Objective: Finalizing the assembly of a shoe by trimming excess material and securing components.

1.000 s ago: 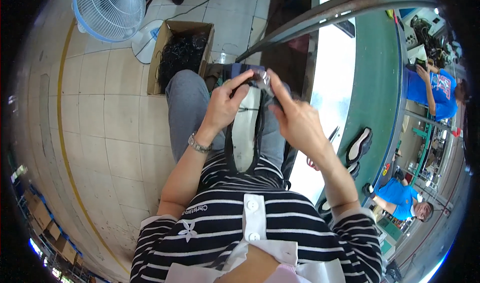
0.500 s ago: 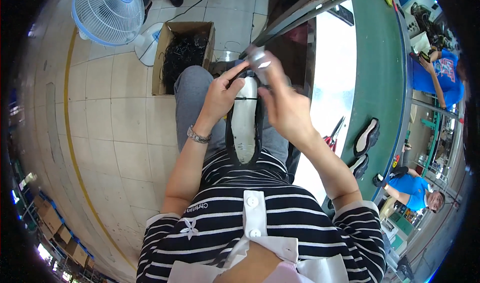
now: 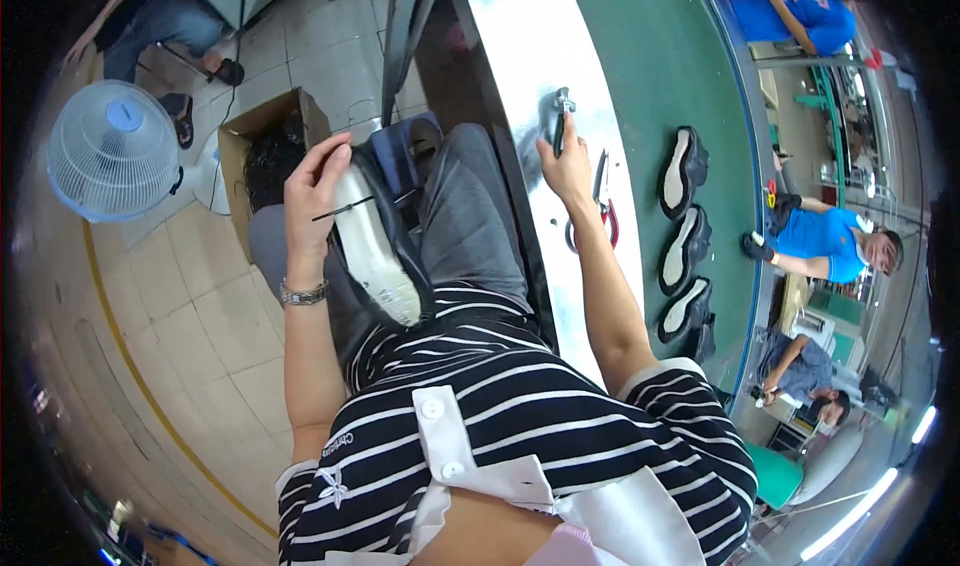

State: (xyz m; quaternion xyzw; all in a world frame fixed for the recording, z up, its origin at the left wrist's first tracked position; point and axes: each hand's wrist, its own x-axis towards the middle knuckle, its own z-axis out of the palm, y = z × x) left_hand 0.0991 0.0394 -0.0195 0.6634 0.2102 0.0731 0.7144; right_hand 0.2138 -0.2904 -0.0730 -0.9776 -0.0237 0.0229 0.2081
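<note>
The downward face of the shoe (image 3: 378, 256) in my left hand (image 3: 312, 191) is hidden, and the near end of the tool (image 3: 562, 104) is lost behind my right hand (image 3: 569, 173), its grip unverifiable. A person (image 3: 170, 36) at far left and a co-worker in blue (image 3: 815, 11) at far right are cut off by the upper edge. The nearest shoe (image 3: 703, 338) on the green surface (image 3: 625, 56) is partly hidden.

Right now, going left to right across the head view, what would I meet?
Fan → left hand → the black shoe it holds → right hand → red-handled scissors → row of shoes → co-worker in blue with a dark glove.
</note>
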